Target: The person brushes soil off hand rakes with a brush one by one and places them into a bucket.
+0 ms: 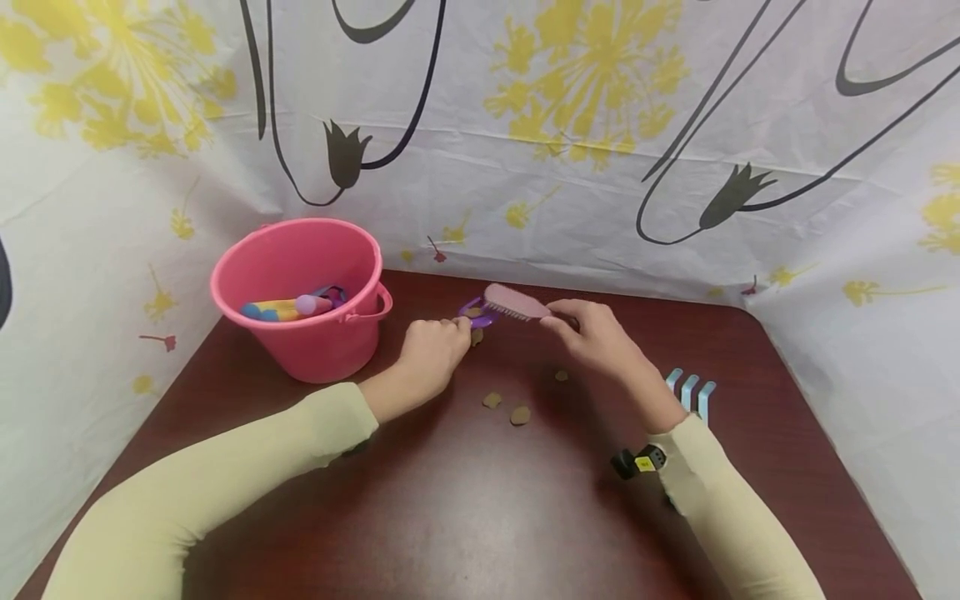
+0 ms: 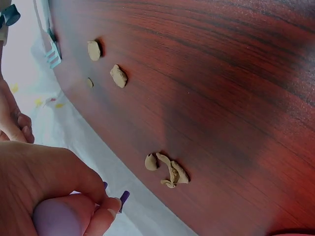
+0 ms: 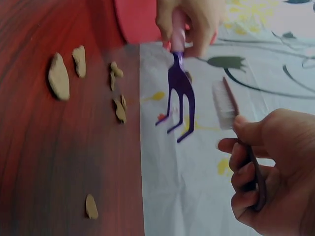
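Note:
My left hand (image 1: 433,358) grips the pink and lilac handle of a small purple garden fork (image 3: 181,83). The fork's three bent prongs are plain in the right wrist view, held above the table near the cloth. My right hand (image 1: 603,337) holds a pink brush (image 1: 517,302) by its handle, its pale bristles facing down towards the fork. In the head view the brush head overlaps the fork; contact cannot be told. Below, on the tabletop, lie several brown clay-like lumps, among them a flat one (image 1: 520,415) and a curled piece (image 2: 174,171).
A pink bucket (image 1: 322,346) with colourful handled things inside stands at the table's back left. On the right, a light blue fork (image 1: 687,390) lies partly behind my right forearm. A patterned cloth (image 1: 480,200) hangs along the back and sides of the dark wooden table (image 1: 465,517).

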`<control>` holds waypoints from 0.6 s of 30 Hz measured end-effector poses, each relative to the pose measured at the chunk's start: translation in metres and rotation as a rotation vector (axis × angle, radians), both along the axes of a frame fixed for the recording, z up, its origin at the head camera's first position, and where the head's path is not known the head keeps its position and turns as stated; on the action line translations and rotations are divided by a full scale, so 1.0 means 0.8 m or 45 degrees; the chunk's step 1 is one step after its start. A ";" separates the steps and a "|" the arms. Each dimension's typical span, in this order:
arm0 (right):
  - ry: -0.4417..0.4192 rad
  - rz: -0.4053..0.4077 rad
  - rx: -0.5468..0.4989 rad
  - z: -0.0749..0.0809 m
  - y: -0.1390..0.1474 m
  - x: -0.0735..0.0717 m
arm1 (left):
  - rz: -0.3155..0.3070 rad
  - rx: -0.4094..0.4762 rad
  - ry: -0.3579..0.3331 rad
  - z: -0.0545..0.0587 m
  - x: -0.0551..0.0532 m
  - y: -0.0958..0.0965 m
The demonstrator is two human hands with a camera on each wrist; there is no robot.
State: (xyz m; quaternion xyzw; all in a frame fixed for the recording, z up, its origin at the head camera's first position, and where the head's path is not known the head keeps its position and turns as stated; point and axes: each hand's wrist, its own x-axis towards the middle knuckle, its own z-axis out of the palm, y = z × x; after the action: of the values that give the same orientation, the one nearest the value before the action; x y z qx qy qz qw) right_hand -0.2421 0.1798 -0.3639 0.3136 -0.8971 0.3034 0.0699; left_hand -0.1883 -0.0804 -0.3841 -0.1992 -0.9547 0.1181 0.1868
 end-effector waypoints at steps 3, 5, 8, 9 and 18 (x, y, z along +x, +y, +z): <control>0.028 0.082 0.052 -0.001 -0.009 0.005 | 0.005 -0.017 -0.032 0.001 0.000 0.001; 0.046 0.115 0.071 0.000 -0.016 0.007 | 0.014 -0.022 -0.044 0.001 0.000 0.000; 0.081 0.131 0.097 0.001 -0.023 0.009 | 0.016 -0.005 -0.043 0.002 0.000 0.000; 0.090 0.134 0.106 0.001 -0.025 0.009 | 0.018 -0.002 -0.041 0.003 0.000 0.000; 0.134 0.110 0.145 0.000 -0.035 0.012 | 0.016 0.004 0.021 0.004 0.003 0.000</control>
State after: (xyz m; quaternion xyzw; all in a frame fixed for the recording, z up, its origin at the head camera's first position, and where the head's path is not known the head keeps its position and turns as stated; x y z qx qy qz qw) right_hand -0.2328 0.1520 -0.3639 0.3711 -0.8936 0.2377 0.0857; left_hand -0.1857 -0.0803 -0.3807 -0.1918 -0.9546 0.1195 0.1942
